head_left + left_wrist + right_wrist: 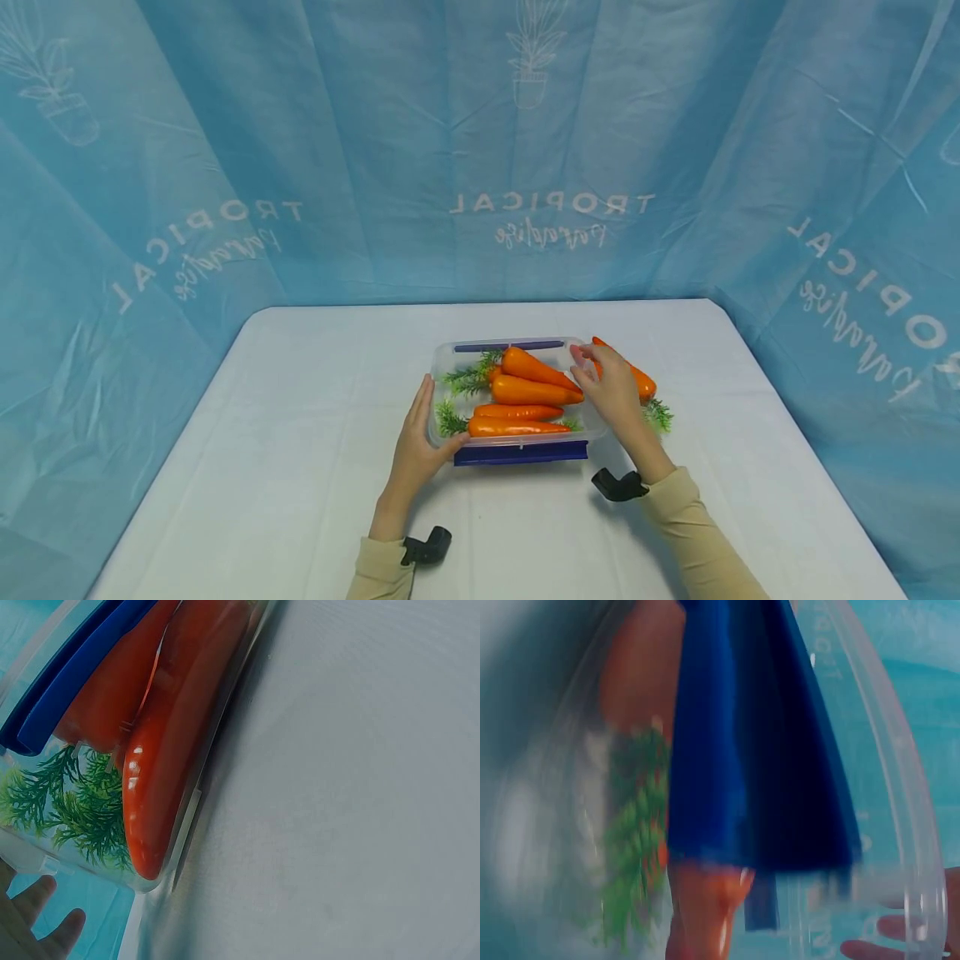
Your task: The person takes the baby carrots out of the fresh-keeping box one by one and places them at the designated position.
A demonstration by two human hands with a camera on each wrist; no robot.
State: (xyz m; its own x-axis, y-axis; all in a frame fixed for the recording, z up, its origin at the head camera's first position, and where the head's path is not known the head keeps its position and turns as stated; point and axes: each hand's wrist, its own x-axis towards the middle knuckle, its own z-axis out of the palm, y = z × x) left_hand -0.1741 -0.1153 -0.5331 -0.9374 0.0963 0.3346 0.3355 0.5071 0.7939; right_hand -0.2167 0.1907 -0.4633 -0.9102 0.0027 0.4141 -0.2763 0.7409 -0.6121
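Note:
A clear plastic container [442, 360] with blue clip latches stands on the table and holds several orange carrots [536, 392] with green leafy tops. My left hand [417, 446] rests on its left side, fingers straight along the wall and thumb at the front corner. In the left wrist view, the fingertips [69, 930] show spread apart beside the wall. My right hand [617, 392] is over the container's right rim, its fingers bent loosely, with no object visible in them. Outside the container, a carrot [644, 385] lies partly hidden behind this hand.
A white-covered table [322, 417] lies under everything. Blue printed sheeting [405, 158] hangs behind it and on both sides. The front blue latch [521, 453] hangs folded outward, and another blue latch [510, 346] lies along the back rim.

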